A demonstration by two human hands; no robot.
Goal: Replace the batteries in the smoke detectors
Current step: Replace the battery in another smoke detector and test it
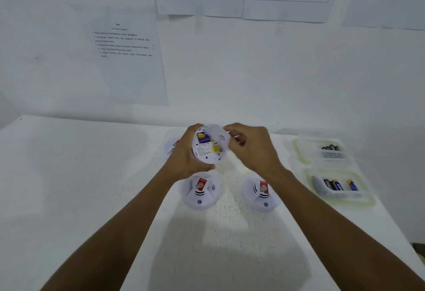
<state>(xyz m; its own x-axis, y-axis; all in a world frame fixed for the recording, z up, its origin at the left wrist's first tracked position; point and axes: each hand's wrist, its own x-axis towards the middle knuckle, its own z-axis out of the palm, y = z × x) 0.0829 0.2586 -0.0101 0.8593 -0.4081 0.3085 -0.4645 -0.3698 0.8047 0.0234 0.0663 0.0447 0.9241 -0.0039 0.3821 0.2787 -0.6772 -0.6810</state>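
Your left hand (pixel 186 152) grips the light, stiff smoke detector (pixel 210 144) — right hand (pixel 250 148) pinches its rim; hold the edges, clips likely brittle

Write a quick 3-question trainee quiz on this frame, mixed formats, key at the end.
1. True or false: the held smoke detector shows its labelled back to the camera.
2. The right hand works at the detector's rim. What grips its body? A) the left hand B) a clamp C) nothing
3. Fill in: the batteries lie in ___ clear containers on the right side of the table.
Key: 1 true; 2 A; 3 two.
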